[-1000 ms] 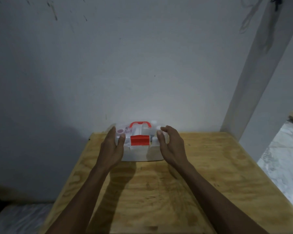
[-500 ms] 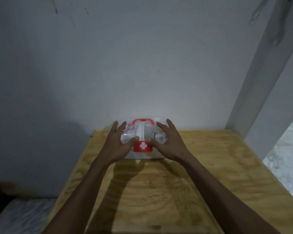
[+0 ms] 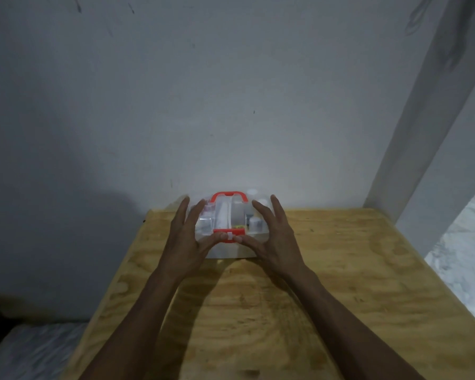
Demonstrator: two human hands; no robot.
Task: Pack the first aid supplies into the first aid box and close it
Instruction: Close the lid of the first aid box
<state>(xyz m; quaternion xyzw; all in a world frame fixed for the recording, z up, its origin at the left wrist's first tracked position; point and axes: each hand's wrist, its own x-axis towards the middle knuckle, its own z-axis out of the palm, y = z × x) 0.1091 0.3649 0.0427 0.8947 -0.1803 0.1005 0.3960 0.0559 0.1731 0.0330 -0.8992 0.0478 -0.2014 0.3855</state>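
Note:
A clear plastic first aid box (image 3: 228,218) with a red handle (image 3: 229,195) and a red front latch (image 3: 226,235) stands at the far edge of the wooden table (image 3: 340,270), against the wall. Its lid is down and supplies show through it. My left hand (image 3: 184,239) lies on the box's left side, fingers spread over the lid, thumb on the latch. My right hand (image 3: 274,237) mirrors it on the right side, thumb pressing the latch too.
A grey wall rises right behind the box. A white pillar (image 3: 422,133) stands at the back right. Marble-patterned floor (image 3: 464,256) shows past the table's right edge and at the lower left.
The red latch was flipped up a second ago; it has swung down over the front. Both hands moved from the box's sides onto the lid, thumbs meeting at the latch.

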